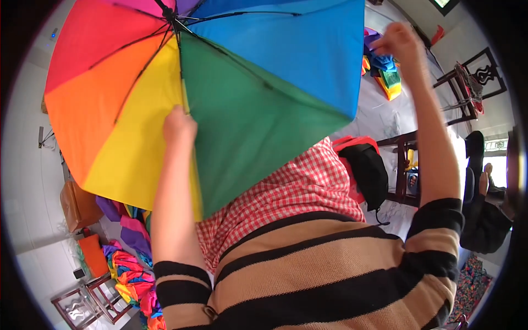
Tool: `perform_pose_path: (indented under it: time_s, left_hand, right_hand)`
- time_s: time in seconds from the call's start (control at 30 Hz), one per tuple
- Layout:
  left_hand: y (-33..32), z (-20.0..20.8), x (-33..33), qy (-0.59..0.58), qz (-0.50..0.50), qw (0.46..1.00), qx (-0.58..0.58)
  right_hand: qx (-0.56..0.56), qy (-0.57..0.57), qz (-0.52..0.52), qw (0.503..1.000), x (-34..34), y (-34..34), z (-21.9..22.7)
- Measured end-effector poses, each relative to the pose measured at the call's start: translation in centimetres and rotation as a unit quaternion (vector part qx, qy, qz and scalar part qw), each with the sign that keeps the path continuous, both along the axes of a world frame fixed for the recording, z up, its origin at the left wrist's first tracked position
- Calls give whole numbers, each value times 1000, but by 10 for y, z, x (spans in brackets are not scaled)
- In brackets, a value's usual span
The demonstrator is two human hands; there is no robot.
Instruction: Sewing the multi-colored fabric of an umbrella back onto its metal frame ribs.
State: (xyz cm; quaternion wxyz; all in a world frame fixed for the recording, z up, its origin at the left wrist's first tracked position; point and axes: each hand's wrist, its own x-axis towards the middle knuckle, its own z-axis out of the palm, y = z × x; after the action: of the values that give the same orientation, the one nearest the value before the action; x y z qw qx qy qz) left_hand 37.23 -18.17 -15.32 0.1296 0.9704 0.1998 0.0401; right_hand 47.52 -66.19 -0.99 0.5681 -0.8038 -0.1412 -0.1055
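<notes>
A rainbow umbrella (275, 60) is spread open in front of me, its underside and thin dark ribs facing me. Its hub (169, 15) is near the top edge of the view. My left hand (180, 127) is closed on a rib along the seam between the yellow and green panels; its fingertips are partly hidden. To the right, away from the canopy, my right hand (400, 45) is raised with its fingers pinched together. It is slightly blurred, and whatever it may hold is too small to make out. A red-and-white checked cloth (308, 179) covers my lap.
Folded rainbow-coloured cloth (389, 80) lies on the pale surface beyond my right hand. More colourful fabric (132, 269) is heaped at lower left, near a brown bag (80, 206). A black bag-like item (367, 168) sits beside my lap. Dark wooden chairs (459, 82) and another person (484, 225) are at right.
</notes>
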Motion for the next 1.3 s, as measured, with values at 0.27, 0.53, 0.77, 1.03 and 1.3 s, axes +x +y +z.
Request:
perform_pose_path:
  time_s: [0.27, 0.53, 0.77, 1.03, 1.3]
  left_hand:
    - [107, 10, -34, -172, 112, 965, 166]
    - [-38, -8, -32, 0, 15, 1000, -5]
    - [-70, -52, -34, -132, 11, 975, -180]
    - [-51, -46, -39, -150, -43, 961, -228]
    - [-46, -25, -34, -64, 31, 898, -435]
  right_hand:
    - [-79, 54, 159, 983, -106, 148, -116]
    - [-115, 165, 285, 937, -113, 181, -102]
    - [-92, 237, 337, 907, -47, 218, -107]
    - [-87, 340, 326, 878, -15, 272, -122]
    - [-17, 327, 233, 916, -21, 283, -165]
